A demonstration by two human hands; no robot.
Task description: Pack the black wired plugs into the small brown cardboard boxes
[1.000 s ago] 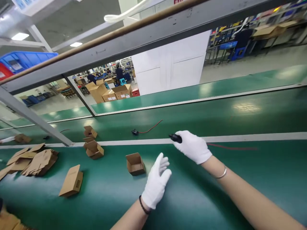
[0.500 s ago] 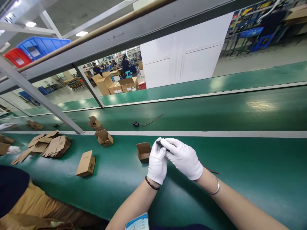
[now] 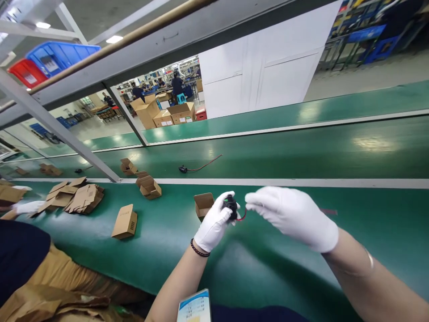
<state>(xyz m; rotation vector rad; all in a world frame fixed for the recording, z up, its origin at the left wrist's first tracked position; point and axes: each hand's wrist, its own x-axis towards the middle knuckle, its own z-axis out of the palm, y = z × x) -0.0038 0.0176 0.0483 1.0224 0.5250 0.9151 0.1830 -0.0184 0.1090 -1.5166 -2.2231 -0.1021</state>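
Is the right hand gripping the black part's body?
No, the left hand holds the black part, with the right hand apart from its body.

Room for passage is offered on the green counter point(image 3: 164, 232) between the printed carton point(image 3: 124, 222) and the open carton point(image 3: 203, 204), screened at its right by the left hand point(image 3: 216, 220). Farther left, movement is hindered by heaped flat cardboard point(image 3: 84, 197) and a slanting metal post point(image 3: 72, 136).

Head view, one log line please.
left hand: holds black part | right hand: at red wire, grip unclear | box by left hand: open
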